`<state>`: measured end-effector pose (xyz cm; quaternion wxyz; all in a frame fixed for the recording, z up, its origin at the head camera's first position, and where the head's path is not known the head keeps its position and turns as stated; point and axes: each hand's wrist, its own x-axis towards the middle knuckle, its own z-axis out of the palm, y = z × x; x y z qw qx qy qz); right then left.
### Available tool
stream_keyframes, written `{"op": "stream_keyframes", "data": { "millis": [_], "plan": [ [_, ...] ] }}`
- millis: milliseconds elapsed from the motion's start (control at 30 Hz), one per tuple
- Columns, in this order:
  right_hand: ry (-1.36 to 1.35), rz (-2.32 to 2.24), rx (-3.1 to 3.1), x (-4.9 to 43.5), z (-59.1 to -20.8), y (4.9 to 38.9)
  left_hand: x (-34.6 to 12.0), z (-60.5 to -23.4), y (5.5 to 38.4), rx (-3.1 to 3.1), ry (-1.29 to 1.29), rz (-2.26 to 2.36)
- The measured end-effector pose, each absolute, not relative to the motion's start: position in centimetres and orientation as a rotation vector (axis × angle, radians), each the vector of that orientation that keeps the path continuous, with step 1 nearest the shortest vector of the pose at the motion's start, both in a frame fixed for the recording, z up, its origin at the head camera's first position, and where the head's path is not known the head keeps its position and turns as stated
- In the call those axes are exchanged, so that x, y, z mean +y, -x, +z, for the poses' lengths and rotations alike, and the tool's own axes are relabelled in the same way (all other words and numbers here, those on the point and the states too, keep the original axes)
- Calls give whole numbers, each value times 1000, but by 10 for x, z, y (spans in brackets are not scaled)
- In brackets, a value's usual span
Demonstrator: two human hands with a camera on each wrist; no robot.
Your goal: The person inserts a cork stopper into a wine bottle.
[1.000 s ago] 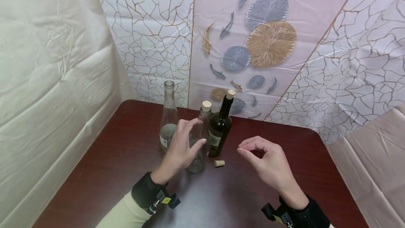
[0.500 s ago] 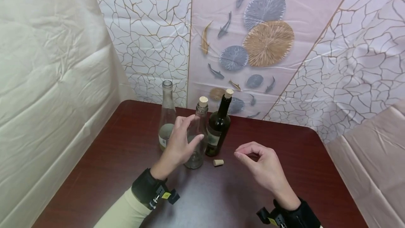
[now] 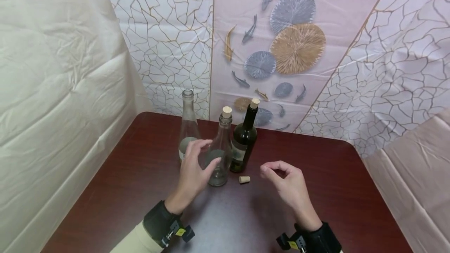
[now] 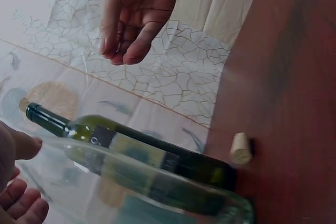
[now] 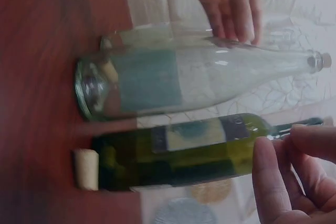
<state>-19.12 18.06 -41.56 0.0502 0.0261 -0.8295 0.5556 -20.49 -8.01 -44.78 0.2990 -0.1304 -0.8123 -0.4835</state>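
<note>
A clear glass bottle (image 3: 221, 139) with a cork (image 3: 227, 112) in its mouth stands upright on the table. My left hand (image 3: 192, 173) is at its left side, thumb and fingers spread and curved, with nothing in the grasp. To the right, my right hand (image 3: 290, 184) hovers above the table, thumb and fingertips close together and nothing visible between them. A dark green wine bottle (image 3: 244, 136), also corked, stands just behind the clear one. Between the right hand and the bottles, a loose cork (image 3: 244, 180) lies on its side.
Another clear bottle (image 3: 189, 122), uncorked and with a pale label, stands back left, partly behind my left hand. The dark red table (image 3: 316, 163) ends at a patterned cloth backdrop (image 3: 258, 42). Plain pale cloth (image 3: 59, 89) hangs along the left side.
My left hand has drawn down and back from the clear bottle's upper part. That bottle sits slightly farther back. My right hand has shifted a little left and lower.
</note>
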Motion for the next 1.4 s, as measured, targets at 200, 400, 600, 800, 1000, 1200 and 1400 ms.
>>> {"op": "stream_keyframes", "data": {
  "millis": [200,400,600,800,1000,1200,1400],
  "plan": [
    [198,2079,-2367,178,-435,190,-89,-467,189,-2059,383,-1450],
    [293,2398,-2072,173,-462,187,-96,-472,166,-2017,338,-1566],
    [414,2572,-1863,174,-484,182,-102,-480,154,-2049,173,-1664],
    [465,2646,-1774,174,-495,182,-107,-486,152,-2100,41,-1707],
    [498,2694,-1710,172,-502,184,-110,-492,154,-2090,48,-1741],
    [510,2689,-1698,171,-509,186,-111,-498,155,-2084,34,-1766],
    [473,2665,-1723,172,-513,185,-110,-501,157,-2101,19,-1779]
  ]
}}
